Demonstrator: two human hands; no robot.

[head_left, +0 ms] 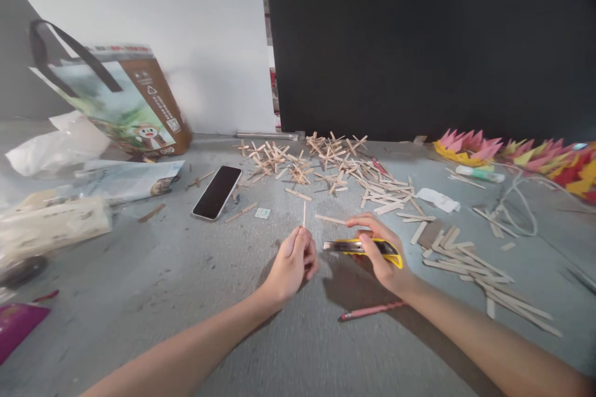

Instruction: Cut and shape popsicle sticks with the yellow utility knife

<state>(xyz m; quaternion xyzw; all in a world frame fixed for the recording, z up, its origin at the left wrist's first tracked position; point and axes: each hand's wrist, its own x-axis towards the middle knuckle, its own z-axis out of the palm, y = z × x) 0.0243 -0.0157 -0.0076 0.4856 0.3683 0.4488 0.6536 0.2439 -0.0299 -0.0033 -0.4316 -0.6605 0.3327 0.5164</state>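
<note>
My left hand (pixel 294 258) is closed around a thin wooden craft stick (pixel 304 214) that points up from between thumb and fingers. In my right hand (pixel 382 260) lies a yellow utility knife (pixel 365 248), its metal end turned left toward my left hand. The two hands are apart, with a small gap between the knife's tip and the left fingers. Just beyond the right fingertips another craft stick (pixel 329 219) lies on the table. A pink pencil (pixel 372 311) rests below the right hand, partly covered by the wrist.
Crossed sticks (pixel 330 155) pile up at the back, and loose sticks (pixel 484 270) spread at the right. A phone (pixel 217 193) lies left of centre. A printed bag (pixel 135 105) stands back left near plastic packages (pixel 60 217). Paper crowns (pixel 468 147) and a cable (pixel 516 198) lie right.
</note>
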